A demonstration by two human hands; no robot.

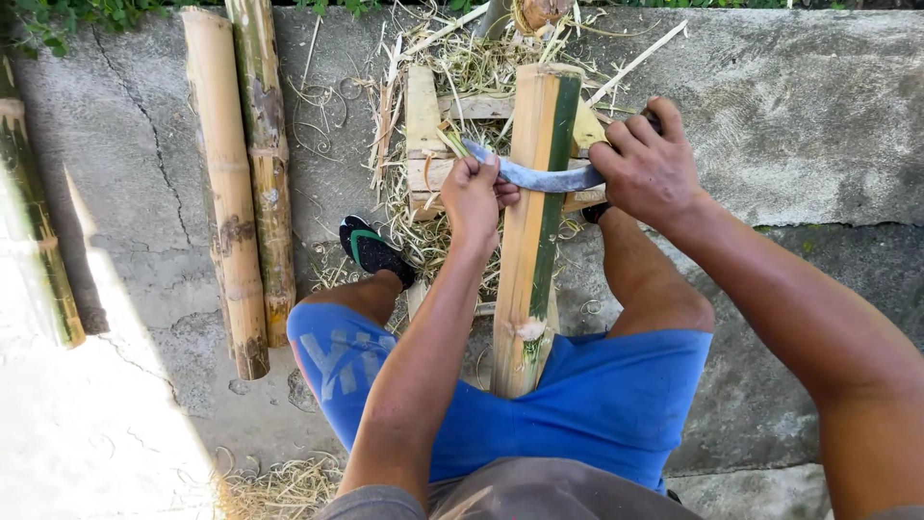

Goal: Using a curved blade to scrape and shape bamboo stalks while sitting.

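Clearly, both hands, left (472, 193) and right (647, 164), were closed tight on the curved blade (541, 178) across the bamboo pole (532, 221); a slip could have cut the bare knees.

Both arms extended fwd over thighs. L hand (472, 193) fisted, knuckles up, wrist straight. R hand (647, 166) fisted, fingers curled, wrist bent inward. 2 hands level, near each other, not touching.

Outdoor yard workshop: bamboo poles (231, 193), shavings (433, 221), concrete.
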